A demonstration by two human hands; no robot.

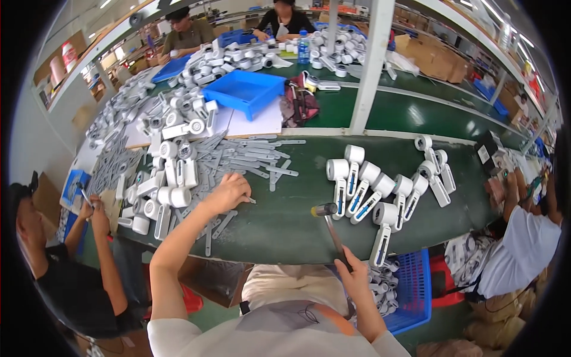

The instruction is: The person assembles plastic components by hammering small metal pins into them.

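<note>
My left hand [232,191] is closed beside the pile of flat grey plastic strips [223,156], its fingers curled down. The tip of one grey strip [252,201] shows at the fingertips, the rest hidden by the hand. In my right hand [353,271], near the table's front edge, is a hammer [334,238] gripped by its handle, the head raised toward the table's middle. Right of the hammer head lie several white handheld devices [338,172], each with a round drum head and a slotted handle.
White device parts [169,172] are heaped on the left of the green table [279,223]. Beyond stands a blue tray [244,89], right of it a white post [372,71]. A blue basket [416,291] of parts stands below the edge. Co-workers sit left [65,268], right [517,250] and across.
</note>
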